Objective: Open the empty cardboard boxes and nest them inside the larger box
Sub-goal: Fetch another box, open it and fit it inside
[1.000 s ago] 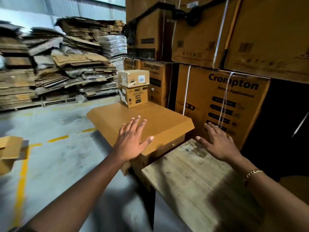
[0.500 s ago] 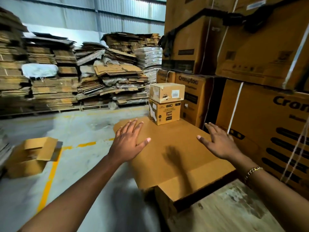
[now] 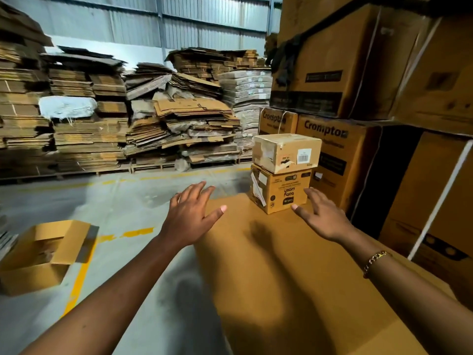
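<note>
Both hands spread wide, empty, over the big box (image 3: 294,265).
Left hand (image 3: 190,215) and right hand (image 3: 323,217) flank two stacked boxes (image 3: 281,172).

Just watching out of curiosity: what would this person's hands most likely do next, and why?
Probably close both open hands, left and right, on the stacked small boxes: the taped top box sits on the baby wash box, both shut, just beyond the fingertips, on the large flat cardboard surface.

Matt brown cardboard, smooth, on big box top (image 3: 294,265); small stacked boxes (image 3: 282,172) cardboard w/ paper labels, scuffed. Concrete floor (image 3: 122,201) dull, worn. Corrugated metal wall (image 3: 179,24).
</note>
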`<state>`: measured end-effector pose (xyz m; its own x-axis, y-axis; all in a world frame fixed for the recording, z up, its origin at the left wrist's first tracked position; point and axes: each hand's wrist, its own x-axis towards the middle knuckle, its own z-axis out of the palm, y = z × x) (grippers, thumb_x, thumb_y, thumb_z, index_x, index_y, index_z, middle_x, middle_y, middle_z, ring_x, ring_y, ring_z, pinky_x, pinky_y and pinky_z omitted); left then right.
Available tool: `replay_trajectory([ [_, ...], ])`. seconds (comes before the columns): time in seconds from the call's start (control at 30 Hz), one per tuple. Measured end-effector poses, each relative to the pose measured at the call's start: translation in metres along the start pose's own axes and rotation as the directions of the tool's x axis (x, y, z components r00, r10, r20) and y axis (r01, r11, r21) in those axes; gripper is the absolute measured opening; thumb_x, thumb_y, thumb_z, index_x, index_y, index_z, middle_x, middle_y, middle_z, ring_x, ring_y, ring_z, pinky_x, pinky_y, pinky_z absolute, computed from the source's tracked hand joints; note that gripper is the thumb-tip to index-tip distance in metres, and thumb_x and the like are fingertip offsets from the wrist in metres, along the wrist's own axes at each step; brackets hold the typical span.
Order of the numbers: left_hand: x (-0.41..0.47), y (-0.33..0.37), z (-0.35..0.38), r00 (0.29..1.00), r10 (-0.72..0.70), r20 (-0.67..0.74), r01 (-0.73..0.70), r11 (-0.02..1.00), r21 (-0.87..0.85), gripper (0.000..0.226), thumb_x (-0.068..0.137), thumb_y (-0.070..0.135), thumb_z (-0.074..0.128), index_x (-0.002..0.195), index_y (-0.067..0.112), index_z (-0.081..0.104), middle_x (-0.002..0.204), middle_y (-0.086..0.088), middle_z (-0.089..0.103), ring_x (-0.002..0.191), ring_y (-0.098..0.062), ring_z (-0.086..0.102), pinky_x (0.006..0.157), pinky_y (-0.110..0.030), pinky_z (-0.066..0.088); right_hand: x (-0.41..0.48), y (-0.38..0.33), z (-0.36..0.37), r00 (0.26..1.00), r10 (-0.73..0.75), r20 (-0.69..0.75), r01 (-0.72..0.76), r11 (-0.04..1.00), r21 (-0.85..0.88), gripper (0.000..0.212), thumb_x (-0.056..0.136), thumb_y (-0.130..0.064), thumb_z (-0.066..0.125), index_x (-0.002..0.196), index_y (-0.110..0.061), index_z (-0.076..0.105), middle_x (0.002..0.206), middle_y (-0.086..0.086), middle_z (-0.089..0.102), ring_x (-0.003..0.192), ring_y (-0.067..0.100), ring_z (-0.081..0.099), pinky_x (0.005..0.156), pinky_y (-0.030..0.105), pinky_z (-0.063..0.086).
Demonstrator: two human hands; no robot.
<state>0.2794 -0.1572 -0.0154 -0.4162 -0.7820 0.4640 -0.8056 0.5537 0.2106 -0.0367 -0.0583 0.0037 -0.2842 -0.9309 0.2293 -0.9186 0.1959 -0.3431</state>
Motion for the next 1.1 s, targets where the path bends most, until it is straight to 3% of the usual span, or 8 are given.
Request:
replay_trajectory([
  [0.27,0.151,-0.108,0.046,0.988,0.092,0.121,-0.088,0.995,-0.039,0.092,0.079,0.084,0.009,0.152,0.033,0.032,0.162,0.005,0.026,0.149,-0.018,0.02,0.117,-0.047,0.014,0.118,-0.038,0.063,0.978,0.209,-0.023,-0.2,0.96,0.195,0.075,0.097,-0.064,0.041,0.158,-0.025,0.02,0.165,0.002,0.022,0.148,0.026,0.028,0.115,0.046,0.03],
  [0.6,0.297,-0.124,0.141,0.939,0.267,0.216,-0.22,0.951,-0.218,0.098,0.074,0.087,0.005,0.154,0.035,0.028,0.165,0.004,0.02,0.151,-0.019,0.017,0.12,-0.048,0.013,0.219,-0.018,0.087,0.892,0.443,-0.089,-0.403,0.87,0.285,0.078,0.096,-0.066,0.04,0.16,-0.027,0.016,0.168,0.001,0.012,0.151,0.026,0.02,0.118,0.047,0.023],
  [0.77,0.36,-0.136,0.173,0.922,0.293,0.252,-0.225,0.937,-0.268,0.104,0.07,0.093,0.001,0.152,0.036,0.03,0.163,0.006,0.024,0.15,-0.018,0.02,0.117,-0.047,0.016,0.278,-0.011,0.098,0.856,0.51,-0.081,-0.438,0.801,0.407,0.074,0.097,-0.063,0.044,0.158,-0.028,0.022,0.166,0.003,0.018,0.148,0.028,0.026,0.115,0.049,0.028],
  [0.93,0.433,-0.144,0.205,0.921,0.244,0.303,-0.095,0.897,-0.432,0.068,0.092,0.073,0.031,0.148,0.035,0.038,0.159,0.004,0.033,0.145,-0.023,0.031,0.115,-0.051,0.025,0.328,-0.011,0.103,0.807,0.591,-0.019,-0.463,0.651,0.602,0.065,0.099,-0.054,0.047,0.155,-0.025,0.029,0.161,0.004,0.031,0.133,0.028,0.046,0.091,0.042,0.04],
  [1.03,0.478,-0.139,0.227,0.909,0.221,0.355,0.031,0.812,-0.583,0.068,0.09,0.076,0.038,0.143,0.035,0.046,0.154,0.001,0.04,0.14,-0.023,0.039,0.112,-0.05,0.033,0.357,-0.007,0.103,0.775,0.632,-0.005,-0.475,0.587,0.656,0.064,0.098,-0.056,0.05,0.152,-0.027,0.031,0.157,0.004,0.037,0.112,0.019,0.048,0.084,0.04,0.042],
  [1.1,0.509,-0.129,0.243,0.895,0.21,0.393,0.126,0.726,-0.676,0.074,0.083,0.082,0.041,0.138,0.034,0.052,0.151,-0.001,0.044,0.136,-0.024,0.043,0.107,-0.046,0.037,0.377,-0.001,0.102,0.739,0.674,0.01,-0.49,0.526,0.695,0.071,0.093,-0.064,0.052,0.152,-0.031,0.031,0.157,0.004,0.039,0.118,0.022,0.048,0.088,0.046,0.043],
])
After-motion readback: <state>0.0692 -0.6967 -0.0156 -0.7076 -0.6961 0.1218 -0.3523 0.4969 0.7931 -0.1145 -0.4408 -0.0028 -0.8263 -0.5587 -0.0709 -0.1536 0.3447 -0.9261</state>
